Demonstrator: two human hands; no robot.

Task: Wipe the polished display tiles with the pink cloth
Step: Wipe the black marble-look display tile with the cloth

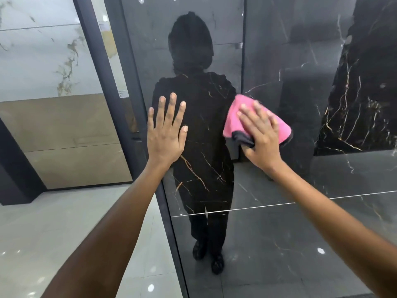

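A tall polished black tile (pixel 204 168) with thin gold veins stands upright in front of me and mirrors a person's dark outline. My left hand (pixel 166 134) lies flat against its left part, fingers straight and spread, pointing up. My right hand (pixel 261 134) presses a folded pink cloth (pixel 236 117) with a dark edge against the tile at mid height, fingers spread over the cloth. The cloth sticks out above and to both sides of the hand.
A dark metal frame (pixel 120 100) borders the black tile on the left. Beyond it hang white marble (pixel 38 57) and beige display tiles (pixel 64 134). Glossy light floor tiles (pixel 64 233) lie at lower left. More black veined tile (pixel 354 104) shows at the right.
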